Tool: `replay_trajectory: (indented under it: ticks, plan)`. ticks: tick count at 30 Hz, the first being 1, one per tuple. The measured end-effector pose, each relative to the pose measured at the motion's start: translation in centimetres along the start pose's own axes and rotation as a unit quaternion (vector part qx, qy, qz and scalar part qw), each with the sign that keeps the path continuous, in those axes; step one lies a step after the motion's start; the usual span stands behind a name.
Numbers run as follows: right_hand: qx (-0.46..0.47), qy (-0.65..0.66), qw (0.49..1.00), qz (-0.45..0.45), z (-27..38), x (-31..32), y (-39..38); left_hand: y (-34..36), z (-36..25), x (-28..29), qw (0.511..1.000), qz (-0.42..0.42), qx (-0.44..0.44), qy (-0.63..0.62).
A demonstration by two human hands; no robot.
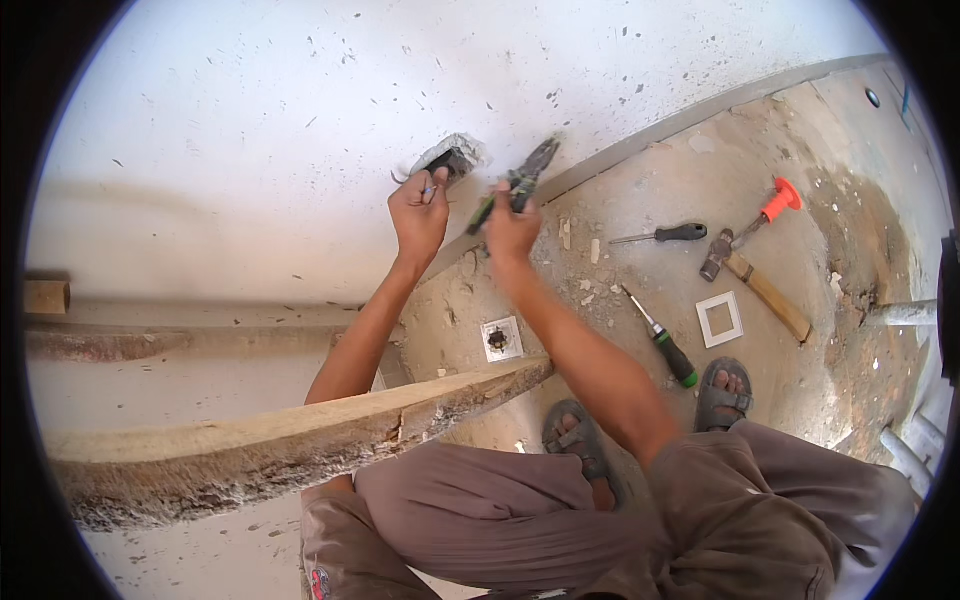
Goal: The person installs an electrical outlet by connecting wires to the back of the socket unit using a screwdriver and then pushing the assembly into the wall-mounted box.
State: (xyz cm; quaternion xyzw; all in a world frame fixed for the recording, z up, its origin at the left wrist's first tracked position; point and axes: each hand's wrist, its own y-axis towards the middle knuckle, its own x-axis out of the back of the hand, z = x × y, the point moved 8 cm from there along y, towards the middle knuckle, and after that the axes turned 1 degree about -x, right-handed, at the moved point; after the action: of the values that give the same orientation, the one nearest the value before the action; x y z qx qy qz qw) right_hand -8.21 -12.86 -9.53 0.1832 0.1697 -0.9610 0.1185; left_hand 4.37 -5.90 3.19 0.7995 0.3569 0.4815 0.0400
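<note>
My left hand [418,215] is at a rough hole [462,150] in the white wall, where a dark box sits recessed. Its fingers are pinched on a thin wire [431,190], whose far end is hidden. Just to the right, my right hand [513,228] grips black-and-green pliers [525,180], their jaws pointing up and away along the wall. Motion blurs the pliers, so how far the jaws are apart does not show. Below the hands, a white square socket plate [502,339] with a dark centre lies on the floor.
A rough wooden plank [300,440] crosses in front of my left forearm. On the floor at right lie a black-handled screwdriver [680,233], a green-and-black screwdriver [672,352], a hammer [765,290], a chisel with red guard [778,203] and a white square frame [719,342]. Plaster bits lie scattered.
</note>
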Motion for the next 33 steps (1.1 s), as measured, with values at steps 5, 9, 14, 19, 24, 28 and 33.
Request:
replay_trajectory:
  ticks: [5,9,14,19,24,28,33]
  plan:
    - [0.035,-0.18,0.975,0.125,1.1,8.5,0.0,-2.2,-6.5,0.5,0.997,0.045,-0.054,-0.028]
    - [0.13,-0.448,0.855,0.229,4.6,16.8,3.7,-2.4,-10.1,3.7,0.99,-0.052,-0.101,-0.083]
    - [0.226,-0.641,0.696,0.233,5.3,21.6,4.7,-5.1,-5.2,5.8,0.996,-0.037,-0.011,-0.085]
    - [0.27,-0.624,0.7,0.218,6.9,20.2,3.7,-12.7,2.6,3.9,0.97,0.129,0.199,-0.043]
    - [0.263,-0.51,0.767,0.288,6.3,15.9,2.6,-22.5,5.7,-2.1,0.95,0.179,0.253,0.027]
    - [0.262,-0.444,0.8,0.306,5.5,13.7,-0.4,-26.3,6.7,-5.3,0.931,0.171,0.319,0.041]
    - [0.161,-0.4,0.835,0.342,2.0,14.6,-1.3,-25.4,4.9,-7.3,0.938,0.212,0.253,0.104]
